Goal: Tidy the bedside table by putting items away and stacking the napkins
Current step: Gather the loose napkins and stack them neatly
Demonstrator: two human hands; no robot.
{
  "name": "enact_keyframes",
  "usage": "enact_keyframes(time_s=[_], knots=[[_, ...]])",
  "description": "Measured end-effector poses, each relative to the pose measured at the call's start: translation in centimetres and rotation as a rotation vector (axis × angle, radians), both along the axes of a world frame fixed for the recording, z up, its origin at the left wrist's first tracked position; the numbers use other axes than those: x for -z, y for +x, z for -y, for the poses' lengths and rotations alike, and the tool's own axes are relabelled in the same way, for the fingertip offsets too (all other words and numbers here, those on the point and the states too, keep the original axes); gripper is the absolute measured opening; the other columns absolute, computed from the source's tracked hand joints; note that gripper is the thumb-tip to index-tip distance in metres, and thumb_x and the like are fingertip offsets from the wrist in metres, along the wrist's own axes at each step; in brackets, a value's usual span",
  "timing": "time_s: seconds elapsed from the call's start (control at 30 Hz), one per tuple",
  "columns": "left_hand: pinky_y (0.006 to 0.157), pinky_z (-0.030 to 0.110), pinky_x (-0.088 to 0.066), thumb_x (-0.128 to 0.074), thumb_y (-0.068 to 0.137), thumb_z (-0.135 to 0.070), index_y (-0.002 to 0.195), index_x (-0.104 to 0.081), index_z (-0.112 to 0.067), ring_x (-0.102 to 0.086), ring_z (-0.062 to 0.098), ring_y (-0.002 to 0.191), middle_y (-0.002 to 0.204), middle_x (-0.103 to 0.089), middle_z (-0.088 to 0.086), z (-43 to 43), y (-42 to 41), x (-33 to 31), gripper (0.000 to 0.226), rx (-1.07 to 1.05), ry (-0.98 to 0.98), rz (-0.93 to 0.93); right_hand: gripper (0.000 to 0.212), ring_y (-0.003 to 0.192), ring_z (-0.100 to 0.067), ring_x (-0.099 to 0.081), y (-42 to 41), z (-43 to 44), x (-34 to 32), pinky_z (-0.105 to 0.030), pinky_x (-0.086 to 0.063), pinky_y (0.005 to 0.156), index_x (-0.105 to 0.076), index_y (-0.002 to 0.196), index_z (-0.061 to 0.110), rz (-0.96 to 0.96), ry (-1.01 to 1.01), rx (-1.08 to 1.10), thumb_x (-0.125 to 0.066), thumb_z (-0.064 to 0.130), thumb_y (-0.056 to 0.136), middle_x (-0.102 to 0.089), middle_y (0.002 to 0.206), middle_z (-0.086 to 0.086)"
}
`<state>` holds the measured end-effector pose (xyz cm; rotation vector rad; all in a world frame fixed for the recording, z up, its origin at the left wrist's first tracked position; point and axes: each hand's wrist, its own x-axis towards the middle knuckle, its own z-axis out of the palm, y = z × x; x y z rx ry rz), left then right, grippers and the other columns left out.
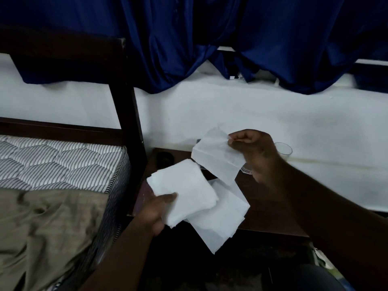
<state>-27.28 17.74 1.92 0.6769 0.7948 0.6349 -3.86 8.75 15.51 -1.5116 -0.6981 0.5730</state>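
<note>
A person sorts napkins over a dark bench [262,208] beside a bed [52,164], under blue curtains [231,28]. The left hand [155,213] is closed on a folded napkin [184,192] at its near corner, thumb on top, holding it just above the bench's left edge. The right hand [254,152] is closed in a pinch, its fingers [233,139] gripping the upper corner of a thin sheet [216,158] that hangs limp in the air. A third napkin [218,221] lies half off the bench's front edge, partly under the folded one.

The paper looks near weightless, soft and easily torn or creased; a light pinch at a corner or along a folded edge should serve, with edges squared before stacking.

A clear glass [283,152] stands at the back of the bench behind the right hand, apparently empty, though dim light and blur leave that uncertain. It looks fragile and close to the working wrist.
</note>
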Motion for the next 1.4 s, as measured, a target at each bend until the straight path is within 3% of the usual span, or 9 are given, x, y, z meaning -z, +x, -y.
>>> enact_keyframes(time_s=[0.2,0.33,0.53,0.67,0.8,0.9,1.03,1.2,1.4], knots=[[0.090,0.050,-0.057,-0.058,0.094,0.007,0.135,-0.058,0.007,-0.063,0.047,0.118,0.133,-0.063,0.032,1.6,0.8,-2.0,0.041,0.132,-0.059,0.001,0.016,0.086,-0.031,-0.072,-3.0,-0.1,-0.1,-0.038,-0.060,0.071,-0.074,0.097,0.004,-0.273,-0.037,0.022,-0.076,-0.002,0.082,-0.075,0.097,-0.019],[0.092,0.051,-0.059,-0.058,0.095,0.006,0.136,-0.057,0.006,-0.064,0.044,0.119,0.133,-0.065,0.030,1.8,1.0,-2.4,0.041,0.155,-0.037,0.016,0.015,0.067,-0.017,-0.067,-4.5,-0.2,3.2,-0.026,-0.057,0.061,-0.071,0.079,0.012,-0.323,-0.151,0.077,-0.077,-0.002,0.082,-0.074,0.068,0.001],[0.077,0.044,-0.061,-0.052,0.090,0.014,0.132,-0.060,0.004,-0.071,0.040,0.105,0.119,-0.071,0.026,1.6,0.6,-2.4,0.044,0.139,-0.010,0.068,0.017,0.075,-0.020,-0.067,-5.7,-0.2,6.2,-0.025,-0.055,0.065,-0.067,0.080,0.014,-0.042,-0.223,0.107,-0.076,-0.001,0.083,-0.073,0.085,-0.010],[0.056,0.025,-0.061,-0.038,0.098,0.016,0.121,-0.063,-0.002,-0.077,0.009,0.069,0.101,-0.076,0.006,1.1,0.6,-1.6,0.038,0.147,0.017,0.019,0.014,0.091,-0.028,-0.071,-5.8,-0.4,7.2,-0.037,-0.057,0.084,-0.067,0.092,0.009,0.114,-0.282,0.098,-0.077,0.004,0.083,-0.074,0.096,-0.016],[0.045,0.023,-0.056,-0.035,0.102,0.015,0.084,-0.078,-0.014,-0.074,0.012,0.057,0.069,-0.078,0.004,0.7,0.8,-0.4,0.055,0.168,0.033,0.028,0.028,0.097,-0.021,-0.070,-5.3,-0.4,7.3,-0.037,-0.055,0.088,-0.066,0.104,0.018,0.386,-0.400,0.139,-0.079,0.027,0.081,-0.073,0.100,0.000],[0.054,0.031,-0.060,-0.048,0.094,0.017,0.084,-0.083,-0.013,-0.077,0.024,0.070,0.084,-0.079,0.013,0.6,0.7,-0.5,0.047,0.207,0.064,0.059,0.057,0.103,-0.024,-0.065,-4.1,0.0,7.1,-0.043,-0.053,0.094,-0.059,0.123,0.019,0.409,-0.522,0.091,-0.083,0.034,0.074,-0.067,0.111,-0.003],[0.057,0.032,-0.058,-0.064,0.083,-0.004,0.093,-0.083,-0.013,-0.075,0.024,0.070,0.087,-0.078,0.011,0.4,0.8,-0.4,0.024,0.245,0.046,0.079,0.042,0.101,-0.043,-0.071,-2.6,0.4,7.3,-0.051,-0.056,0.089,-0.067,0.116,0.002,-0.199,-0.430,-0.130,-0.077,-0.006,0.076,-0.074,0.107,-0.024],[0.082,0.041,-0.062,-0.040,0.099,-0.067,0.129,-0.071,-0.019,-0.071,0.029,0.116,0.129,-0.072,0.011,-0.4,1.1,0.2,0.065,0.199,-0.162,0.122,0.051,0.103,-0.045,-0.069,-2.6,0.7,7.7,-0.055,-0.057,0.093,-0.062,0.120,0.000,-0.123,-0.418,-0.060,-0.078,-0.011,0.073,-0.069,0.112,-0.031],[0.058,0.038,-0.063,-0.067,0.085,0.011,0.101,-0.078,-0.002,-0.079,0.033,0.083,0.105,-0.078,0.022,0.2,0.2,1.9,0.024,0.129,0.004,-0.039,0.009,0.068,-0.025,-0.066,-0.2,1.6,9.2,-0.026,-0.054,0.057,-0.067,0.093,0.010,-0.193,-0.323,-0.032,-0.070,0.003,0.088,-0.073,0.084,-0.015]])
